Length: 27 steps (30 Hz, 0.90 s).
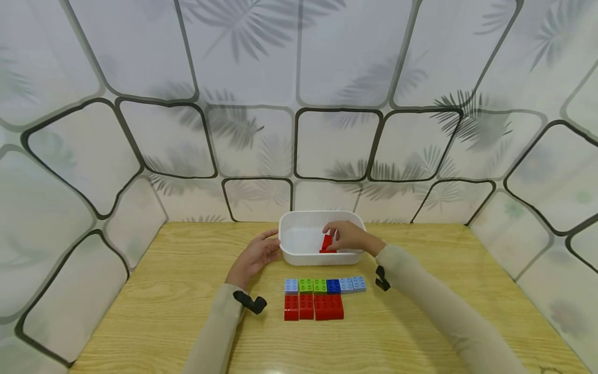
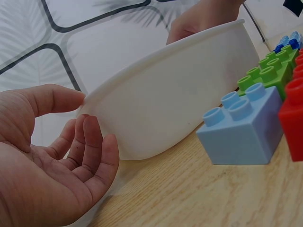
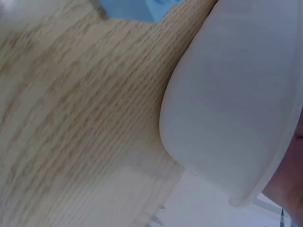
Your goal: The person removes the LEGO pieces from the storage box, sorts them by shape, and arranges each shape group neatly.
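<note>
A white plastic bin (image 1: 291, 258) stands at the back of the table. My left hand (image 1: 254, 258) is at its left end; in the left wrist view the thumb tip touches the rim and the loosely bent fingers (image 2: 93, 142) lie against the outer wall. My right hand (image 1: 350, 236) reaches over the right side into the bin, thumb and fingers curled about a red toy brick (image 1: 326, 242). More red shows just below that brick, at the bin's front wall. The right wrist view shows mainly the bin's outer wall (image 3: 227, 104); the fingers there are hidden.
In front of the bin a row of light blue, green and dark blue bricks (image 1: 333, 285) runs along the wooden table (image 1: 154, 306). Against its near side lie several red bricks (image 1: 329, 307), one wider than the others. A patterned curtain (image 1: 252, 140) closes off the back and sides.
</note>
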Each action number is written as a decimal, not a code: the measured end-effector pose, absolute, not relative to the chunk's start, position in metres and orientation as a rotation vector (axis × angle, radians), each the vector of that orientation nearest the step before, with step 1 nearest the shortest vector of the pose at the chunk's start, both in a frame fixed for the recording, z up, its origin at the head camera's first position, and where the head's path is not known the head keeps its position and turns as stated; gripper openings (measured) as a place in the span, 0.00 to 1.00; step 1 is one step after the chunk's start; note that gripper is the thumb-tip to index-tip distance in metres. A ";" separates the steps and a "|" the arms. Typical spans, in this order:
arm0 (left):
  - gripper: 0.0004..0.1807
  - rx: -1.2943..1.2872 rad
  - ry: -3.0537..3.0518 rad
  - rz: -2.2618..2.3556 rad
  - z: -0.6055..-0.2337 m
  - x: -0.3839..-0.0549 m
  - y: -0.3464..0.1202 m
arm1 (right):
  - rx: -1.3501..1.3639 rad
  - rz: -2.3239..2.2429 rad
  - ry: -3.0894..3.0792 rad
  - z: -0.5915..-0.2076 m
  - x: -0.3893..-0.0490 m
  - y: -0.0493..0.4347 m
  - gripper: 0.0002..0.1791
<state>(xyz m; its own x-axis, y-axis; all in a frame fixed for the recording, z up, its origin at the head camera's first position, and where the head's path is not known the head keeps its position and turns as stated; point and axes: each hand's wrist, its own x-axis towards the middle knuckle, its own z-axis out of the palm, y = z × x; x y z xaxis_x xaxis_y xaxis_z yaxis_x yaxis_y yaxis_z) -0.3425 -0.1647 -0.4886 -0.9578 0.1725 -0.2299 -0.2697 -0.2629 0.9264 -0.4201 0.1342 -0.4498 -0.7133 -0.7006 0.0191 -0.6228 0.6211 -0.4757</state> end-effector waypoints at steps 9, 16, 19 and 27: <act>0.31 -0.134 1.707 2.294 -0.488 -0.343 -0.164 | -1.081 -0.744 2.723 -0.453 -0.418 0.129 0.18; 0.30 -0.157 1.722 2.289 -0.487 -0.343 -0.164 | -1.035 -0.769 2.769 -0.452 -0.415 0.130 0.20; 0.30 -0.159 1.724 2.291 -0.487 -0.343 -0.164 | -1.040 -0.848 2.786 -0.450 -0.414 0.133 0.21; 0.31 -0.162 1.730 2.287 -0.485 -0.342 -0.163 | -1.070 -1.129 2.735 -0.437 -0.404 0.146 0.22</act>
